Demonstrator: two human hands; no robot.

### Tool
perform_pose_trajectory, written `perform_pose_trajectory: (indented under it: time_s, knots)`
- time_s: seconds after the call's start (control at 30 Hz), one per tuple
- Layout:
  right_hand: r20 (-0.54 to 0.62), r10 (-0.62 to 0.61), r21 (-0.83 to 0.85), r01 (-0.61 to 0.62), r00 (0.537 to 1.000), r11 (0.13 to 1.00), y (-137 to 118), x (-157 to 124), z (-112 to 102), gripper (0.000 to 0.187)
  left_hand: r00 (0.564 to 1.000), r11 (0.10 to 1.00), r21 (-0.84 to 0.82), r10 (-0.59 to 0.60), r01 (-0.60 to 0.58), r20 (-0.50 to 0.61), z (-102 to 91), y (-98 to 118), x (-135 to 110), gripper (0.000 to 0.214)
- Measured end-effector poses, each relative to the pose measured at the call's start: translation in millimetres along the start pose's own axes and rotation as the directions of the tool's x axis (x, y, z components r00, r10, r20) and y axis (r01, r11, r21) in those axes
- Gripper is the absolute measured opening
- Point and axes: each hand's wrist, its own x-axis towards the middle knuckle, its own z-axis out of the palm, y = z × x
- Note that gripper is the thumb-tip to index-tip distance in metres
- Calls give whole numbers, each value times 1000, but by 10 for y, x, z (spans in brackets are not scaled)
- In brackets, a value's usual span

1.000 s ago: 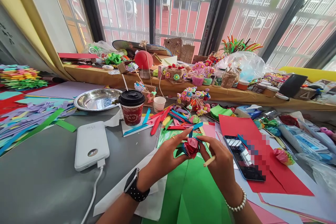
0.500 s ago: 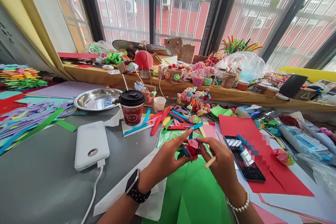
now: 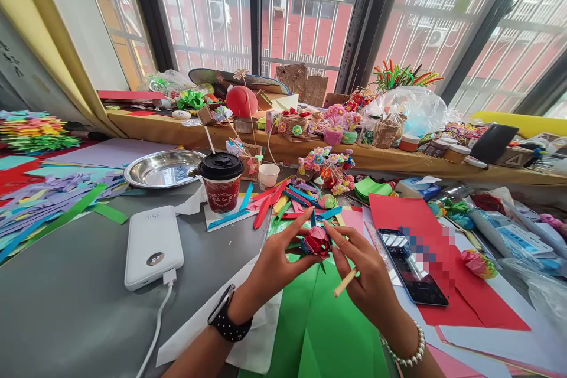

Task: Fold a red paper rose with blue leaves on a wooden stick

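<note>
Between my hands is a folded paper flower (image 3: pixel 317 241), red and pink in the middle with blue strips around it. My left hand (image 3: pixel 283 248) grips it from the left, index finger and thumb on its edge. One blue paper strip (image 3: pixel 313 220) stands up at its far side. My right hand (image 3: pixel 365 263) has a thin wooden stick (image 3: pixel 345 282) tucked in its fingers, while its index fingertip touches the flower's right side near that strip. Green paper (image 3: pixel 339 319) lies below both hands.
A white power bank (image 3: pixel 154 245) with a cable and a lidded paper cup (image 3: pixel 221 183) stand left. A metal plate (image 3: pixel 170 168) is behind them. On the right, a phone (image 3: pixel 414 269) lies on red paper (image 3: pixel 482 295). Loose paper strips (image 3: pixel 277 204) lie beyond my hands.
My right hand has turned, and the wooden stick now points further down and left. The paper flower has shifted slightly left and turned, showing more of its red centre.
</note>
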Motion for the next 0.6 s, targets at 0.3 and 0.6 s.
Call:
perform_pose_trajectory:
  time_s: [0.3,0.6]
  knots:
    - [-121,151,87,-141,981,986,-8,35,-45,21,997,994,-101,-34,41,75,-11,42,-21,73]
    - [-125,51,165,-30,991,986,-17,24,-70,18,951,728,-615,-189,302,243,-115,-132,95,46]
